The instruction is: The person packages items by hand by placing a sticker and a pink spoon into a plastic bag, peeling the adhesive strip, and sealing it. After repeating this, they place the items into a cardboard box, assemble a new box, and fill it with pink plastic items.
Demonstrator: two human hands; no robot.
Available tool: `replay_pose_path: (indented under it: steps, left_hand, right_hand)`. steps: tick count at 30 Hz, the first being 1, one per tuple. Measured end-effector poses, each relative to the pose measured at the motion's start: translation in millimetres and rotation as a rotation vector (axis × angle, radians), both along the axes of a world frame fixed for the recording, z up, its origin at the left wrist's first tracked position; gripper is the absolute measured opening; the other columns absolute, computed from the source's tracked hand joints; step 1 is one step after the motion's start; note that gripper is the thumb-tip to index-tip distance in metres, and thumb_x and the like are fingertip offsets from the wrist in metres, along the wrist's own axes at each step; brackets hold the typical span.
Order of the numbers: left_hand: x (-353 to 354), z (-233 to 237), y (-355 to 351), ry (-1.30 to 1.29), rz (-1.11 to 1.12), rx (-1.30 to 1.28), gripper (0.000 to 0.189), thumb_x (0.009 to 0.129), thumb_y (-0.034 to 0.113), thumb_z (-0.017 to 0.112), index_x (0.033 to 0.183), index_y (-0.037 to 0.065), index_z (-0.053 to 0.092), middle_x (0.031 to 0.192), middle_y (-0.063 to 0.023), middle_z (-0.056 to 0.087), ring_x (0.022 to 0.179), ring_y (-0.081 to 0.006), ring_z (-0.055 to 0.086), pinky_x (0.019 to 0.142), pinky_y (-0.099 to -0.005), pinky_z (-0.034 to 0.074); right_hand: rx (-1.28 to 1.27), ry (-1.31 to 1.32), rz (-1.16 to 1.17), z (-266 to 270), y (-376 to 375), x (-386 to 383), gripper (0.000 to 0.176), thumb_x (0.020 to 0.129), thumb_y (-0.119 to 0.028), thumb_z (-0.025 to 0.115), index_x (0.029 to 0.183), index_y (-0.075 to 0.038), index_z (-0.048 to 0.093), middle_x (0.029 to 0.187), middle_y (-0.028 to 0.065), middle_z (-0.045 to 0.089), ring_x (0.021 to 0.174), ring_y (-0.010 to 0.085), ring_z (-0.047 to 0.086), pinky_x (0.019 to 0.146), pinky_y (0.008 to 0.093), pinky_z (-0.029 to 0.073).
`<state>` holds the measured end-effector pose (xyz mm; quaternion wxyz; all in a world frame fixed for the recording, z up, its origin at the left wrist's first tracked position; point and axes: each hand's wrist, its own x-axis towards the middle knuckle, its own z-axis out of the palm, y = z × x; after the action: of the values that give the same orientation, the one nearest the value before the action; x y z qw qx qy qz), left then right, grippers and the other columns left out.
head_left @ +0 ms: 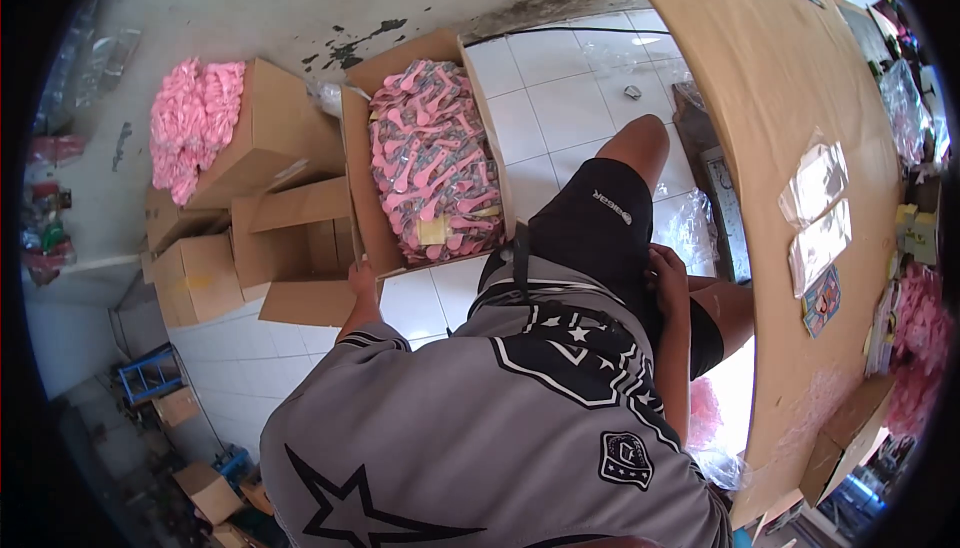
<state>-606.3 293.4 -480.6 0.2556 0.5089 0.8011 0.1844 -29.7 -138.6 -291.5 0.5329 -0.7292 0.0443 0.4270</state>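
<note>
My left hand (pixel 361 280) is at the near corner of a cardboard box (pixel 355 163), its fingers closed over the carton's edge. Inside that box lies a heap of pink plastic spoon-like pieces (pixel 435 158) in clear wrapping, with a small yellow paper (pixel 433 231) on top. My right hand (pixel 667 273) rests against my black shorts (pixel 600 213), fingers loosely bent and apart, and nothing shows in it. Beside it stands a brown tabletop (pixel 780 148) bearing clear plastic bags (pixel 818 208) and a colourful printed card (pixel 822 301).
Left of the filled box are an open carton (pixel 290 238) and a closed carton (pixel 198 278). Pink bundled pieces (pixel 197 123) sit at another carton (pixel 265 133) by the stained wall. Plastic wrap (pixel 690 228) lies under the table's edge. A small carton (pixel 845 438) stands at the table's near end.
</note>
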Motion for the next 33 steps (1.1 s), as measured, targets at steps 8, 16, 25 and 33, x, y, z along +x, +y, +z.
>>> replay_pose_path:
  steps: [8,16,25,33]
  left_hand:
    - [-43,-22,25,0.233,-0.247,-0.237,0.046,0.093,0.036,0.075,0.118,-0.002,0.074,0.118,-0.0219,0.075,0.112,-0.0377,0.072,0.091,-0.0476,0.056]
    - [-23,9,42,0.673,-0.36,-0.181,0.033,0.091,0.025,0.071,0.109,-0.002,0.076,0.101,-0.0231,0.077,0.096,-0.0401,0.076,0.08,-0.0523,0.06]
    - [-59,211,44,0.55,-0.373,0.328,0.033,0.097,0.028,0.07,0.104,-0.004,0.074,0.093,-0.0277,0.073,0.087,-0.0486,0.07,0.075,-0.0555,0.053]
    - [-177,397,103,0.548,-0.489,0.886,0.025,0.095,0.015,0.069,0.108,-0.006,0.075,0.101,-0.0244,0.074,0.096,-0.0402,0.069,0.087,-0.0482,0.052]
  right_hand:
    - [-0.019,-0.047,-0.02,-8,7,-4,0.025,0.101,-0.026,0.067,0.12,-0.01,0.071,0.085,-0.004,0.06,0.07,0.0089,0.055,0.055,0.0235,0.039]
    - [-0.046,-0.092,0.005,-15,6,-3,0.023,0.103,-0.024,0.065,0.119,-0.008,0.071,0.09,-0.0007,0.067,0.071,0.0095,0.058,0.057,0.0243,0.042]
    - [-0.054,-0.593,-0.012,-3,34,17,0.022,0.096,-0.013,0.068,0.115,-0.002,0.069,0.103,0.0143,0.075,0.093,0.0223,0.072,0.081,0.035,0.056]
    - [0.355,-0.768,0.198,30,158,37,0.013,0.098,-0.012,0.068,0.11,-0.006,0.07,0.093,0.0042,0.069,0.088,0.0139,0.065,0.081,0.0303,0.053]
